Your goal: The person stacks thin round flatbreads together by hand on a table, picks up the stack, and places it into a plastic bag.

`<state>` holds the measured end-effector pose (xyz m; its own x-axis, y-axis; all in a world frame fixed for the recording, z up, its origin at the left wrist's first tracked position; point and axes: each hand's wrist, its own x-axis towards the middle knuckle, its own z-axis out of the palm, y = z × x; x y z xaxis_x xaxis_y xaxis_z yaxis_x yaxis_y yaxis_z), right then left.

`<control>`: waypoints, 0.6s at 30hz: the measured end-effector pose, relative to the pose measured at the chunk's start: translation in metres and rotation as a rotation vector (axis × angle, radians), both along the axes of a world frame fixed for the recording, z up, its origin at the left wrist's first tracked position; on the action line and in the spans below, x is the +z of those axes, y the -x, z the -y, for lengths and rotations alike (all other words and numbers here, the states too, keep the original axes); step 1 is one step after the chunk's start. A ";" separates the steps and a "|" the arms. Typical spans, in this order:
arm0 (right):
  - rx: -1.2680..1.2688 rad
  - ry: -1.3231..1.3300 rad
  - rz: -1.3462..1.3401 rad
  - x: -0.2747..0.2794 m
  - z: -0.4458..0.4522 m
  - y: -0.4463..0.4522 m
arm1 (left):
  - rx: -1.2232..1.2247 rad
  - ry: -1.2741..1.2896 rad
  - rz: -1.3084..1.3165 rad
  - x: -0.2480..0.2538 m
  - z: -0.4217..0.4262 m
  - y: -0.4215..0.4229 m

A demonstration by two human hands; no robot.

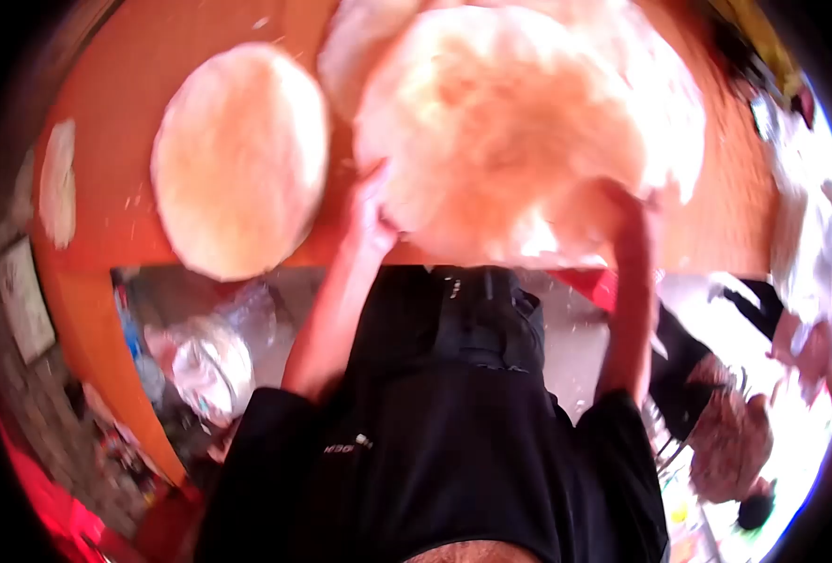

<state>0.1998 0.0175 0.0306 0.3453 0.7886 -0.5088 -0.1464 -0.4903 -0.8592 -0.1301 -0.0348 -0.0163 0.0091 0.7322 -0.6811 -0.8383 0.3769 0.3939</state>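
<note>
head view: left hand (374, 220) and right hand (630, 214) are apart, each at the near edge of the large pale sheet (510, 122), which lies ahead and between them, longer side across (if fingers pinch, i cannot tell).

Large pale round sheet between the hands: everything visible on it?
The large pale round sheet looks soft, with a darker, orange-tinged middle and brighter, uneven rim; dough or fleece, can't tell. It lies roughly flat on the orange table, overlapping other pale pieces, near rim at the table edge. Left hand at its left rim, right at lower right, blurred.
</note>
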 end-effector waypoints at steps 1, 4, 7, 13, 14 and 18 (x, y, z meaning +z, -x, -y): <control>0.026 -0.006 0.104 0.028 -0.006 0.009 | -0.043 0.016 0.024 0.003 -0.002 0.003; 0.195 -0.299 0.171 0.072 -0.038 0.014 | -0.070 0.066 0.043 0.009 -0.008 0.007; 0.439 -0.431 0.091 0.155 -0.079 0.064 | -0.021 -0.322 0.029 0.040 -0.015 0.022; 0.465 -0.424 -0.093 0.189 -0.114 0.174 | 0.367 -0.339 -0.292 0.130 0.007 0.139; 0.552 -0.419 -0.126 0.174 -0.111 0.203 | 0.459 -0.283 -0.433 0.136 0.020 0.160; 0.901 -0.510 0.113 0.080 -0.083 0.293 | 0.606 -0.169 -0.696 0.108 0.094 0.239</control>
